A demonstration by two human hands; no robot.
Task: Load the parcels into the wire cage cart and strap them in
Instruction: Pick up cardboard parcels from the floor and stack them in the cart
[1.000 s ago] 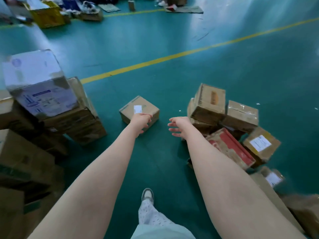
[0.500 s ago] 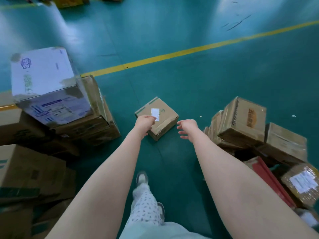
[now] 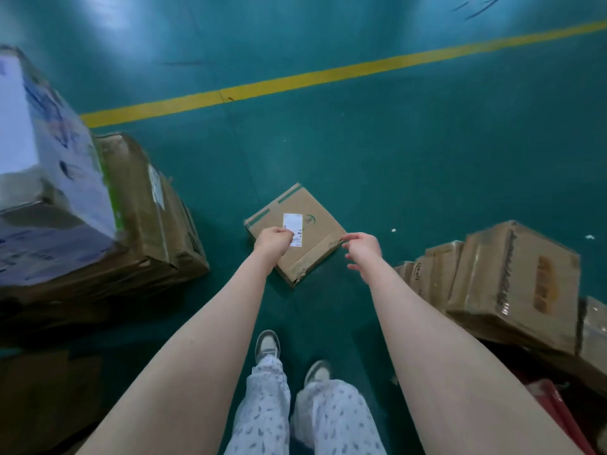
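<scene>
The left hand (image 3: 274,239) is over the near-left edge of a small cardboard box (image 3: 320,226). Its fingers are curled down beside the white shipping label (image 3: 293,229), and from behind the knuckles I cannot tell whether they grip the box or only rest on it. The right hand (image 3: 363,247) is at the box's three o'clock corner with its fingers loosely spread and holding nothing. The fingertips (image 3: 345,238) reach the corner edge (whether they touch is hard to say).

The box lies flat on the green floor (image 3: 410,165), turned so that one corner points to twelve o'clock and another back towards the person. It stands apart from the other parcels.

At nine o'clock from it is a stack of large brown cartons (image 3: 147,218), with a white and blue printed carton (image 3: 49,152) tilted on top. At four o'clock a pile of brown taped cartons (image 3: 512,284) leans together, and a red parcel (image 3: 558,412) shows at the pile's near edge.

A yellow floor line (image 3: 328,73) runs across at twelve o'clock, rising to the right. At six o'clock are the person's two grey and white shoes (image 3: 267,344) below patterned trouser legs (image 3: 262,405).
</scene>
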